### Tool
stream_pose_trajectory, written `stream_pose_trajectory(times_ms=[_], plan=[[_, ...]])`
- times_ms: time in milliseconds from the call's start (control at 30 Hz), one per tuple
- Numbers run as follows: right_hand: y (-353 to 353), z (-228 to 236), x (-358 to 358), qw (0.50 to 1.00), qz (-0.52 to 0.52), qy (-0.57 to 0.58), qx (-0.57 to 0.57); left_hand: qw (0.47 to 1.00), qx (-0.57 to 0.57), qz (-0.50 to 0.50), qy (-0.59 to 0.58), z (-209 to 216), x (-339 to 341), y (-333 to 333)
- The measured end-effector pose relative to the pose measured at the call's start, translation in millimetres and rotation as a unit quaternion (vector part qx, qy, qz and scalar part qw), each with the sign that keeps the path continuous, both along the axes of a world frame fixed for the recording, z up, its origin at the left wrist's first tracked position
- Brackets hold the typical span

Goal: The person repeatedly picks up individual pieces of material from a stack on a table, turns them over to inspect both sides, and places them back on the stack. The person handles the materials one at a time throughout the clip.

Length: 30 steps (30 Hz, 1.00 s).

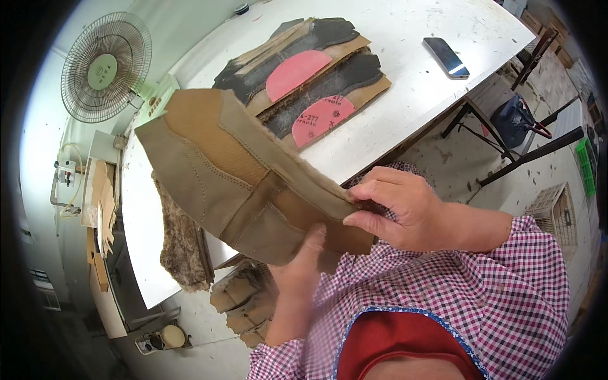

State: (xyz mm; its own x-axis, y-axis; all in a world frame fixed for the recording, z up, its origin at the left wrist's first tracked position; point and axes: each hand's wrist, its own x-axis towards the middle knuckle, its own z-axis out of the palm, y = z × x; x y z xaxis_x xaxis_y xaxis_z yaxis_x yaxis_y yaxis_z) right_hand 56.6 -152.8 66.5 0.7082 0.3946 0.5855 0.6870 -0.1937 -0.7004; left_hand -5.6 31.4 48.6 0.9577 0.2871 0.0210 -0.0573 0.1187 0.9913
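A stitched brown boot upper (209, 161), with smooth and suede-like panels and a fuzzy lining along its far edge, is held up in front of me over the table's near edge. My left hand (304, 256) grips its lower edge, thumb on the outer face and the other fingers hidden behind. My right hand (396, 206) pinches the right end of its fuzzy edge between thumb and fingers. Beyond it on the table lie stacks of dark and tan pieces (354, 69) with pink half-round pieces (297, 73) on them. A brown fleece piece (180, 237) hangs at the table's left edge.
The white table (405, 114) carries a phone (446, 58) at its right. A fan (104, 68) stands at the far left. More brown pieces (244, 301) are piled below the near edge. A chair with a dark blue bag (512, 120) and a crate (554, 209) stand right.
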Motion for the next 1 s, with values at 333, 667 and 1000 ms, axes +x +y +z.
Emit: stream_pose_trajectory(times_ms=[333, 667, 1000], plan=[[-1.7, 3.4, -3.1, 0.994, 0.052, 0.091, 0.026, 0.998, -0.040, -0.030, -0.030, -5.0, -4.0, -1.6], [-6.3, 11.7, -2.1, 0.987, 0.067, 0.141, 0.042, 0.998, -0.030, -0.046, -0.011, -11.5, -5.3, -9.5], [-10.9, 15.1, -5.0, 0.967, 0.087, 0.213, 0.111, 0.995, -0.056, -0.078, -0.016, -7.7, -3.6, -19.7]])
